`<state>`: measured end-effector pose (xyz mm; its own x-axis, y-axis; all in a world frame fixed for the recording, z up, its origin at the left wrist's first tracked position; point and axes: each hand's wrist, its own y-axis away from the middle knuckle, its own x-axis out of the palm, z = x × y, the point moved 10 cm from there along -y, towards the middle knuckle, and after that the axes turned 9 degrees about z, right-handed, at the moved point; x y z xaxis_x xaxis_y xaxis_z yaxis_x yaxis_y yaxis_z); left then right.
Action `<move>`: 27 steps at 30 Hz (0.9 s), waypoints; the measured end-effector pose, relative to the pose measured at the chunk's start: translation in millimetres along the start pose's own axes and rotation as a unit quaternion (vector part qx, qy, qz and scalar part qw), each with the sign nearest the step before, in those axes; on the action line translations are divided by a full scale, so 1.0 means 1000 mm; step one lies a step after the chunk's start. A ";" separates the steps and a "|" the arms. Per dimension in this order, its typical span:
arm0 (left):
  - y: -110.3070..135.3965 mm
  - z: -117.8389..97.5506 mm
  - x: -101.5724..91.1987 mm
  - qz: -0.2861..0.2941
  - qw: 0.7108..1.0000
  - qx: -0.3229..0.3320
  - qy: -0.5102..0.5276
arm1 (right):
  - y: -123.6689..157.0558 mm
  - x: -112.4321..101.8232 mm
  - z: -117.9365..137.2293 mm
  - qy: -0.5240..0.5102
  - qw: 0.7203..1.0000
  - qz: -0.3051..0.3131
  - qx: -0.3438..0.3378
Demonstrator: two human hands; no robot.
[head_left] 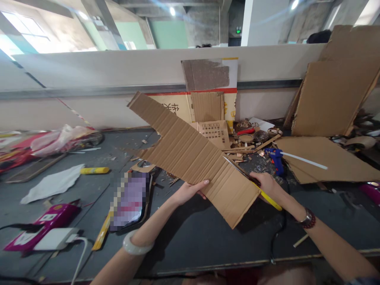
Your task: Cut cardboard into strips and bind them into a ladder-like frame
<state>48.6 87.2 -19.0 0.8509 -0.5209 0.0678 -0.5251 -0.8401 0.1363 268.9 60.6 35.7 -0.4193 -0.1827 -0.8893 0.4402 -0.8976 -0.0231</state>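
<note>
A long corrugated cardboard piece (190,154) with a notch cut in its far left end slants across the middle of the view, held above the table. My left hand (191,190) grips its lower edge, thumb on top and fingers underneath. At the near right end, my right hand (268,186) is closed around scissors with a yellow handle (271,201). Their blade (230,160) shows along the upper right edge of the cardboard. The lower blade is hidden. A phone (132,202) with a blurred-out screen lies left of my left hand.
A blue glue gun (276,160) with a white glue stick stands right of the scraps. Flat cardboard (326,158) and leaning sheets (335,99) are at the right. A yellow cutter (102,231), purple power strip (50,221), white charger (56,238) and white cloth (53,184) lie left.
</note>
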 end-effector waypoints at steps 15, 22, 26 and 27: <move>-0.002 0.003 -0.001 -0.002 1.000 -0.001 0.012 | -0.001 -0.001 0.001 -0.003 1.000 -0.003 -0.002; -0.003 0.001 -0.002 -0.008 1.000 0.004 0.017 | -0.001 0.000 -0.002 -0.004 1.000 -0.006 0.003; -0.003 0.000 -0.001 -0.007 1.000 0.007 0.008 | 0.000 0.000 -0.002 0.004 1.000 -0.011 -0.001; -0.002 0.000 -0.001 -0.007 1.000 0.007 0.003 | 0.000 0.001 -0.003 0.006 1.000 -0.014 -0.003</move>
<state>48.9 89.9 -19.1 0.8583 -0.5079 0.0729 -0.5132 -0.8493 0.1239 270.8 62.0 33.8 -0.4223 -0.1522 -0.8936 0.4330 -0.8999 -0.0513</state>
